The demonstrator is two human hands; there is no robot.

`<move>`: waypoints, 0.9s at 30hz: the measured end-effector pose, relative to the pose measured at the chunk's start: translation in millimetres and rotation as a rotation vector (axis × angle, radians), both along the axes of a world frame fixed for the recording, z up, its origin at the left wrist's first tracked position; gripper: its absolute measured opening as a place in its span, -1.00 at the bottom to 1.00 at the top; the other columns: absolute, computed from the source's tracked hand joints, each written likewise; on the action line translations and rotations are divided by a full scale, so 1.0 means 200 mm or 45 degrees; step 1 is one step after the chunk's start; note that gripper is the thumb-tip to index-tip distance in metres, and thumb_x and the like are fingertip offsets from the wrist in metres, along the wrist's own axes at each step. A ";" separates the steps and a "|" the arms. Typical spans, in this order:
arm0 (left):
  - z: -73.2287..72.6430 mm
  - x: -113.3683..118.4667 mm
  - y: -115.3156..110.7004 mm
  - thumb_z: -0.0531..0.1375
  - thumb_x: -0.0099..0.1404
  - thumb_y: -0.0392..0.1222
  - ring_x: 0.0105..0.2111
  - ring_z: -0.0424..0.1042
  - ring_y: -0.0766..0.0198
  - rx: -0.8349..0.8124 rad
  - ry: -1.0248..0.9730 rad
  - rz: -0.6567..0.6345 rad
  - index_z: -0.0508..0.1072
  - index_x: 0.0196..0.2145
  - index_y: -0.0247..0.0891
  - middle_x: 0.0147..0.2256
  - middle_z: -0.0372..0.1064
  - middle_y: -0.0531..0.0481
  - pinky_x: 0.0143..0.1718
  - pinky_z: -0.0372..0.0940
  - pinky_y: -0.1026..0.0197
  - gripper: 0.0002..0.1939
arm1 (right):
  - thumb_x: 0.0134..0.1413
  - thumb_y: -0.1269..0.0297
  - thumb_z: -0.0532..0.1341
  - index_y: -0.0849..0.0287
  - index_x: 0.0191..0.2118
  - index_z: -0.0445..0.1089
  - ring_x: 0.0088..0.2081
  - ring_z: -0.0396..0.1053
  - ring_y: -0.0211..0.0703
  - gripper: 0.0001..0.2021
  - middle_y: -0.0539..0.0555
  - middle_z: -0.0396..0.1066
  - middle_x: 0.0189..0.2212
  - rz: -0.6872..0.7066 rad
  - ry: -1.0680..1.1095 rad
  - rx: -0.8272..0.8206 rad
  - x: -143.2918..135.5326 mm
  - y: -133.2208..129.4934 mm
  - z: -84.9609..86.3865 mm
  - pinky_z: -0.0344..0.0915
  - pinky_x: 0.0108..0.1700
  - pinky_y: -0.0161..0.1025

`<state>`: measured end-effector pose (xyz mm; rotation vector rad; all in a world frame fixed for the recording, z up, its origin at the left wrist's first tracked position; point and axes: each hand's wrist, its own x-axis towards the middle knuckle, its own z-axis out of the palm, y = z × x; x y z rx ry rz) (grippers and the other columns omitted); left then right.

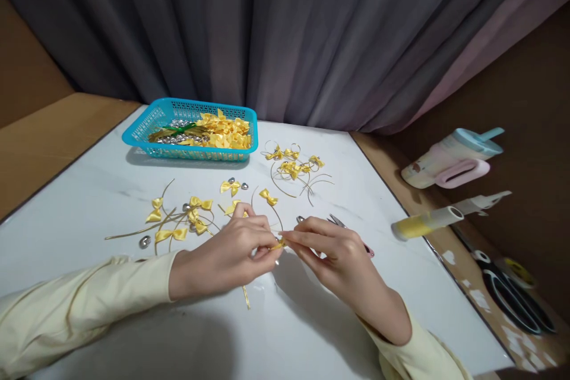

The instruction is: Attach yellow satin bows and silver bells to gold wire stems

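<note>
— How did the left arm (98,297) lie?

— It extended from the left edge, almost level, with a pale sleeve (138,279) down to the wrist (180,276).

— And the right arm (414,347)?

— This one slanted upward and to the left from the lower right, and its wrist was bare.

— What pose had the left hand (234,249)?

— Its back was mostly toward the camera, the fingers were curled, and thumb and forefinger were pinched together.

— Was the right hand (338,249) the same?

— Not exactly. Its fingers were straighter, pointing left, also in a pinch. The fingertips of both hands were very near each other.
</note>
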<state>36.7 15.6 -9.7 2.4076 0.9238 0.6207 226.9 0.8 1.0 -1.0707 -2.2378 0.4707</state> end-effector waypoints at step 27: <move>0.00 0.00 0.00 -0.02 0.26 -0.32 -0.50 0.16 0.38 -0.102 -0.057 0.009 0.15 -0.64 -0.30 -0.58 0.15 0.11 -0.23 0.00 0.18 -0.70 | 0.06 0.55 0.10 0.25 -0.54 0.33 -0.53 0.11 -0.26 -0.79 0.03 0.28 -0.59 -0.025 -0.314 0.557 -0.05 -0.07 0.00 -0.10 -0.56 -0.27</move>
